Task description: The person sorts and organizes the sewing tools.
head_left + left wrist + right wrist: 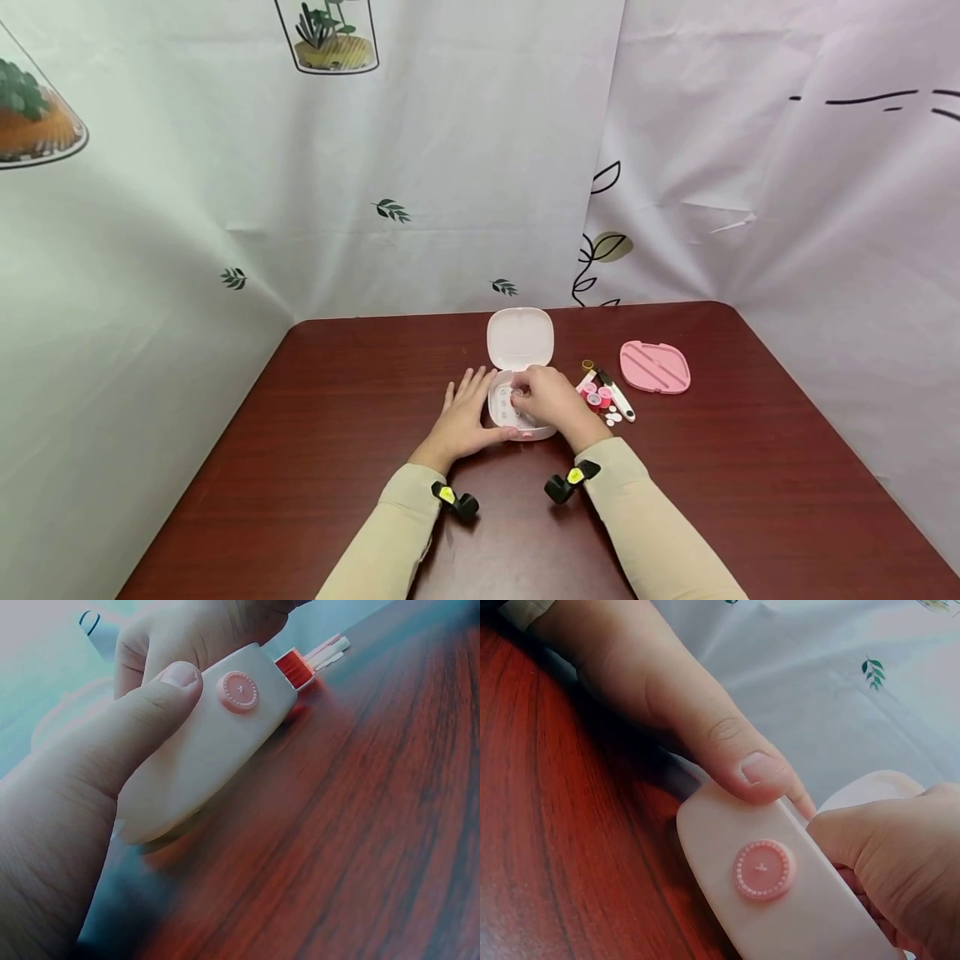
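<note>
A white sewing box [528, 433] with a pink button-shaped clasp [240, 691] stands open on the table, its lid [520, 337] tilted back. My left hand [461, 421] lies against the box's left side, fingers straight and spread, the thumb pressed on the front wall. Inside the box, my right hand [551, 400] has curled fingers that pinch a small reddish thing, seemingly a thread spool [516, 397]. The fingers cover most of it. In both wrist views the box's front wall hides the fingertips of the right hand.
Right of the box lie several pink and red thread spools [594, 400], white buttons [613, 417], a slim white tool [618, 402] with a dark tip, and a yellowish ring-like thimble [587, 365]. Farther right is a pink slotted tray [655, 367]. A printed cloth hangs behind the table.
</note>
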Demonstrator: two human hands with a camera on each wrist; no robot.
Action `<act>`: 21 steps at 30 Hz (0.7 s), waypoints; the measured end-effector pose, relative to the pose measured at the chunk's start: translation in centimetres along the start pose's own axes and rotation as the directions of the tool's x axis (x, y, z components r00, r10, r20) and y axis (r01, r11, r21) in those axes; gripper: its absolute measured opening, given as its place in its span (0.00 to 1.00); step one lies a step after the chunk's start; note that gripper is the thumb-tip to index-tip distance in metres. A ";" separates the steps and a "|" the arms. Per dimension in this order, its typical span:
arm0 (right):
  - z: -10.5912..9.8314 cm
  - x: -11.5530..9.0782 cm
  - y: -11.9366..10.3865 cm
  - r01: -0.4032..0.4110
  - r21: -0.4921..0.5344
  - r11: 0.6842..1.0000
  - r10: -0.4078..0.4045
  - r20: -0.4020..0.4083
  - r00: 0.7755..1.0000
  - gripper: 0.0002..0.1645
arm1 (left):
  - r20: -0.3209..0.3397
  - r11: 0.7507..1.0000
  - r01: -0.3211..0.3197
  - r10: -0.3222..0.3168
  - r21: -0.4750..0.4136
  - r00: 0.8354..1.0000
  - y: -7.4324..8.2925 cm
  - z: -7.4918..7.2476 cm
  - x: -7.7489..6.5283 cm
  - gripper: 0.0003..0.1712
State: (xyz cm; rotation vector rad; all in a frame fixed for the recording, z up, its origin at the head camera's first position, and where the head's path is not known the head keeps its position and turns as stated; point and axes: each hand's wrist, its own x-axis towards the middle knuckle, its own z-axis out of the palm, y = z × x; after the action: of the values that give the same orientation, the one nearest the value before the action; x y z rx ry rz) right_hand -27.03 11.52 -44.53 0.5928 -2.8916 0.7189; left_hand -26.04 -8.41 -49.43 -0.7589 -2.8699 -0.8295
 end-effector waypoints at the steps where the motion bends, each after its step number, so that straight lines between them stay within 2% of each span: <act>1: 0.0 0.0 0.0 -0.005 0.001 1.000 0.005 0.004 1.000 0.09 | 0.000 1.000 0.000 0.000 0.000 1.000 0.0 0.0 0.0 0.64; 7: 0.0 0.0 -0.1 -0.024 0.000 1.000 0.024 0.009 1.000 0.09 | 0.011 1.000 0.014 -0.014 0.015 1.000 0.2 -0.1 0.0 0.64; 13: -0.4 -0.2 -0.2 -0.018 0.005 1.000 0.017 0.004 1.000 0.11 | 0.003 1.000 -0.002 0.002 0.012 1.000 0.3 -0.3 -0.1 0.64; 16: -0.7 -0.2 0.1 0.013 0.021 1.000 -0.012 -0.026 1.000 0.13 | 0.008 1.000 0.002 -0.002 0.016 1.000 0.3 -0.3 0.0 0.64; 21: -2.1 -0.4 1.4 0.078 0.095 0.992 -0.066 -0.129 0.989 0.12 | 0.008 1.000 0.012 -0.013 0.025 1.000 0.2 -0.1 0.0 0.63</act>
State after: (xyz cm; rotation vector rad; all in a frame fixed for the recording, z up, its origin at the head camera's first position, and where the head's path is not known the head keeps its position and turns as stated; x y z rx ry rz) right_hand -27.22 13.81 -43.33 0.6355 -2.7175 0.8620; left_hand -25.97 -8.37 -49.23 -0.7444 -2.8898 -0.7926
